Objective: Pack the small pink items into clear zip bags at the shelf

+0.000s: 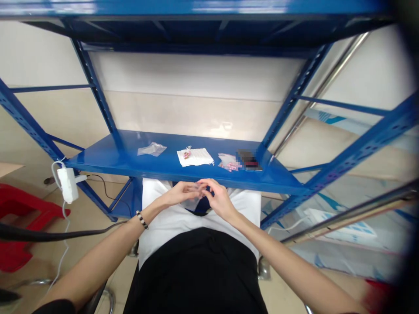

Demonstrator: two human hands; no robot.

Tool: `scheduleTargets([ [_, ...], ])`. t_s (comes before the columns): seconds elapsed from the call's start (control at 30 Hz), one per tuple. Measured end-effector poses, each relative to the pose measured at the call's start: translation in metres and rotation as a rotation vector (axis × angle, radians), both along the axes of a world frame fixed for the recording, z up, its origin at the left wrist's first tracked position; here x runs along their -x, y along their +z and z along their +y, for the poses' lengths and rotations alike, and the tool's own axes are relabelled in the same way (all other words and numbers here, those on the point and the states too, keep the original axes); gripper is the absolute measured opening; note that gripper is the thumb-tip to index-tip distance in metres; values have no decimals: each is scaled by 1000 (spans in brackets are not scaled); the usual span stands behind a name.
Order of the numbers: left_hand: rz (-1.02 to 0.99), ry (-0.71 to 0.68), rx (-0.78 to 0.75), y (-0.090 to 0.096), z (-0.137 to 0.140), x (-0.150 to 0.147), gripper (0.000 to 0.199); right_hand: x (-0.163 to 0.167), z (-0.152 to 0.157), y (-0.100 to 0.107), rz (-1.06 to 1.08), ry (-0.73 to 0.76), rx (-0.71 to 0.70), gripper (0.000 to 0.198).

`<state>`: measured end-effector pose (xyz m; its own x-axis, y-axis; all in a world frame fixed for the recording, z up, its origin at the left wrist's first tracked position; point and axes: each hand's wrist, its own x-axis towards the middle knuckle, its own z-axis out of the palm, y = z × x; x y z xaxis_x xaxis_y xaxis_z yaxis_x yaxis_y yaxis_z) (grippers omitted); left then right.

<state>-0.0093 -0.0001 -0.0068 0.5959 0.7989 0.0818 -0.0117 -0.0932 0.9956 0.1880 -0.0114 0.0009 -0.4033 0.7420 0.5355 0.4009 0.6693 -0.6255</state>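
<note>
Just in front of the shelf edge, over my lap, my left hand [182,192] and my right hand [217,199] meet at the fingertips. Between them is a small clear plastic bag [190,203], hanging below the left fingers. Both hands are closed on it; whatever else is pinched there is too small to make out. On the blue shelf [163,171] lies a white sheet [200,158] with a little cluster of pink and reddish pieces [187,154] on its left part. Right of it sits a clear bag of small pink pieces [229,162]. Another clear plastic bag [152,149] lies to the left.
A dark flat object [249,160], partly pixelated, lies at the shelf's right end. Blue uprights [98,98] and an upper shelf [203,32] frame the space. A white power strip [67,185] hangs at the left, near a red stool [29,218].
</note>
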Motion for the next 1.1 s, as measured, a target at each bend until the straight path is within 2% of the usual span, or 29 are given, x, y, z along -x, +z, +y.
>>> scheduleTargets([
  [0.13,26,14,-81,-6,11,-3,32,4,7,-2,-19,20,-5,15],
  [0.3,263,68,-379,-8,5,-2,22,7,-3,-1,-54,63,-55,11],
  [0.47,350,92,-515,-8,-9,0,20,4,-14,-1,-138,124,-127,21],
  [0.73,611,154,-746,-5,-3,-3,25,-2,0,1,-322,217,-128,31],
  [0.93,657,169,-832,4,-14,3,30,-3,-17,15,-407,281,-214,33],
  [1.1,650,175,-835,11,-21,5,27,-2,-22,15,-406,312,-281,34],
])
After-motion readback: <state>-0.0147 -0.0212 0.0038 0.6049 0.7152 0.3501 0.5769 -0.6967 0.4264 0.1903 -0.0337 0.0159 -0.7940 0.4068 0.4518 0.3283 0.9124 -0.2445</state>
